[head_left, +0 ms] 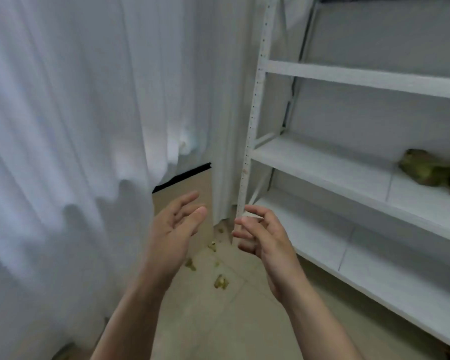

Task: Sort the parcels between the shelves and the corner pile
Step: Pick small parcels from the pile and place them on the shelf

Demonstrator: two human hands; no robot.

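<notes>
A: What sort of room is this?
B: A corner: white curtains hang on the left, there is a pale tiled floor, and white metal shelves stand on the right.
A: And the parcels?
B: Only one candidate shows, an olive-green bundle lying on the middle shelf at the far right, cut off by the frame edge. It is blurred, so I can't swear it is a parcel.
A: Are the hands carrying anything?
B: No. The left hand and right hand reach out over the floor, palms facing each other, fingers loosely spread, both empty and well apart from the bundle.
A: Is there a pile in the corner?
B: None that I can see. Just a few yellowish scraps on the floor and a brown panel in the gap between the curtains.
A: So how far along is it?
B: Hard to judge. The bundle is the only thing I see on the shelves, so either most sorting is done or the parcels lie out of view
</notes>
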